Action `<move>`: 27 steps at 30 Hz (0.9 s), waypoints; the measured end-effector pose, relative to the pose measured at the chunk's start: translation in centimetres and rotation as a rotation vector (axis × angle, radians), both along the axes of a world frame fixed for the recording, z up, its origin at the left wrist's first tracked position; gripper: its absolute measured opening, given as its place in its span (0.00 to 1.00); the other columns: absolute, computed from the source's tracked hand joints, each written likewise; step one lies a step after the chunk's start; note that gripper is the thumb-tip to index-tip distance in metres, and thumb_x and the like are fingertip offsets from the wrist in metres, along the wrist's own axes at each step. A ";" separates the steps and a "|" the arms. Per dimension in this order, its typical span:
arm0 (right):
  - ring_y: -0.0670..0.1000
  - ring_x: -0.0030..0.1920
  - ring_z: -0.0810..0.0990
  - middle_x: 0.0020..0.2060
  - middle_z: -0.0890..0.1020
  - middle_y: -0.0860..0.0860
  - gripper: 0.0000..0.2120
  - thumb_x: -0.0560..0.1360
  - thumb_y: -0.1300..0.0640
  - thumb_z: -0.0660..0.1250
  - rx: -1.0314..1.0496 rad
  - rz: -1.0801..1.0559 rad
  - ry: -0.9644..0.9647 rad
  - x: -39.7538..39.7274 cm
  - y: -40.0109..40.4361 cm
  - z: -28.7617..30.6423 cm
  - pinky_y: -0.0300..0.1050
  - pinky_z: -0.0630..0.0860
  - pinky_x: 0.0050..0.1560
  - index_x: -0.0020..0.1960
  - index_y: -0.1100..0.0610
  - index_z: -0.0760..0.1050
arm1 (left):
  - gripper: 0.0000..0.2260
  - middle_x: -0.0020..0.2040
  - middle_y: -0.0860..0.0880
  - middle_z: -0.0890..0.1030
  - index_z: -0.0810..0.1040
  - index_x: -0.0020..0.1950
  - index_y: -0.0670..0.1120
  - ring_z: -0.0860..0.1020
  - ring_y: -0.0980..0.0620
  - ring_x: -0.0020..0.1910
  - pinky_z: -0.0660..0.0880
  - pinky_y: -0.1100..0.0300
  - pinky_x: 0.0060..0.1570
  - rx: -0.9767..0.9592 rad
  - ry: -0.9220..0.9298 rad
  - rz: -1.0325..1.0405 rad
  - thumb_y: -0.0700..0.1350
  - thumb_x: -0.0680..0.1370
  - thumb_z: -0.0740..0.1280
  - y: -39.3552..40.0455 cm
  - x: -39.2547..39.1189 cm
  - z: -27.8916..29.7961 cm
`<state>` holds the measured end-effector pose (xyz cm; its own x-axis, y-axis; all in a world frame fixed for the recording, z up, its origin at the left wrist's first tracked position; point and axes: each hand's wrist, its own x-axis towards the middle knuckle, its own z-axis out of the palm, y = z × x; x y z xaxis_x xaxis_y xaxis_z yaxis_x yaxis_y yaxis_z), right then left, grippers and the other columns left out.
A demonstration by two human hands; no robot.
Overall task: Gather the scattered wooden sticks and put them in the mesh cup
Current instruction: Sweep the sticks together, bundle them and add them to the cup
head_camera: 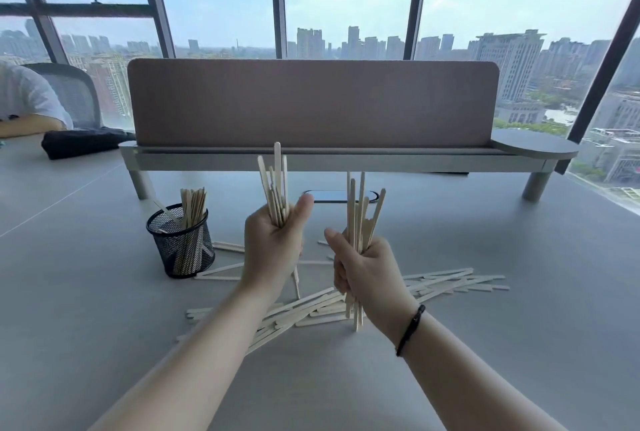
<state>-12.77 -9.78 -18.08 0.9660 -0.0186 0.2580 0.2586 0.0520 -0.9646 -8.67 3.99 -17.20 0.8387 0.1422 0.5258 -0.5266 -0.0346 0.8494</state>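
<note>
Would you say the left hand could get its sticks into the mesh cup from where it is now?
Probably yes. The left hand holds its bundle upright in the air, just right of the cup, with nothing between them. The cup's mouth is open, though sticks already fill part of it, so the bundle may need some angling.

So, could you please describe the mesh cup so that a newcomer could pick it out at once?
Find the long pinkish divider across the grey desk; below its left leg stands the cup, left of the left hand. It is the only black wire-mesh container, and sticks stand upright in it.
</note>
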 end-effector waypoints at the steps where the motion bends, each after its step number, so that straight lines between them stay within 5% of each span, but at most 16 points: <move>1: 0.53 0.22 0.65 0.22 0.65 0.56 0.25 0.79 0.53 0.69 -0.026 -0.002 -0.002 -0.1 0.1 -0.5 0.47 0.66 0.27 0.30 0.65 0.63 | 0.30 0.25 0.33 0.65 0.63 0.29 0.37 0.64 0.44 0.23 0.66 0.47 0.27 0.014 0.023 0.004 0.58 0.76 0.70 -0.1 0.2 -0.8; 6: 0.65 0.25 0.57 0.24 0.60 0.65 0.30 0.75 0.47 0.70 -0.085 -0.017 0.004 -0.8 0.8 -1.8 0.54 0.58 0.27 0.32 0.68 0.58 | 0.33 0.27 0.32 0.66 0.62 0.30 0.36 0.64 0.48 0.27 0.64 0.51 0.29 0.095 0.068 0.092 0.63 0.74 0.68 -0.1 1.1 -3.4; 10: 0.65 0.28 0.58 0.26 0.59 0.65 0.31 0.71 0.43 0.71 -0.129 -0.019 0.016 -1.3 1.6 -2.4 0.58 0.58 0.28 0.32 0.66 0.58 | 0.30 0.26 0.37 0.63 0.61 0.30 0.38 0.63 0.50 0.28 0.61 0.55 0.30 0.091 0.092 0.085 0.57 0.77 0.71 -0.3 1.4 -3.6; 13: 0.58 0.26 0.59 0.24 0.62 0.60 0.29 0.74 0.49 0.72 -0.129 -0.003 0.009 -1.4 1.6 -2.7 0.54 0.59 0.28 0.32 0.66 0.59 | 0.25 0.27 0.48 0.61 0.63 0.28 0.46 0.61 0.51 0.29 0.61 0.57 0.31 0.072 0.119 0.046 0.48 0.76 0.75 -0.7 0.9 -3.8; 18: 0.55 0.26 0.66 0.25 0.67 0.61 0.21 0.75 0.58 0.72 -0.070 -0.019 -0.010 -1.2 1.0 -2.2 0.49 0.63 0.29 0.30 0.65 0.68 | 0.24 0.24 0.52 0.64 0.62 0.30 0.44 0.64 0.52 0.25 0.65 0.61 0.30 0.063 0.117 0.018 0.44 0.77 0.74 -0.4 0.3 -3.5; 23: 0.56 0.25 0.68 0.23 0.69 0.64 0.23 0.73 0.54 0.72 -0.055 -0.028 -0.033 -0.9 0.6 -1.6 0.49 0.67 0.31 0.31 0.68 0.67 | 0.23 0.24 0.35 0.71 0.69 0.33 0.35 0.71 0.47 0.22 0.72 0.61 0.30 0.054 0.122 -0.010 0.48 0.76 0.75 0.2 0.3 -3.1; 27: 0.52 0.24 0.62 0.24 0.64 0.58 0.25 0.73 0.55 0.73 0.003 -0.024 0.001 -0.8 0.5 -1.6 0.47 0.61 0.28 0.31 0.65 0.61 | 0.28 0.23 0.40 0.63 0.63 0.28 0.41 0.66 0.51 0.21 0.67 0.60 0.29 0.042 0.174 -0.029 0.54 0.77 0.73 0.4 0.5 -3.0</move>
<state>-13.54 -9.23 -19.68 0.9655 -0.0425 0.2567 0.2587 0.0488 -0.9647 -8.21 4.36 -20.16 0.9210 0.0971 0.3773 -0.3731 -0.0590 0.9259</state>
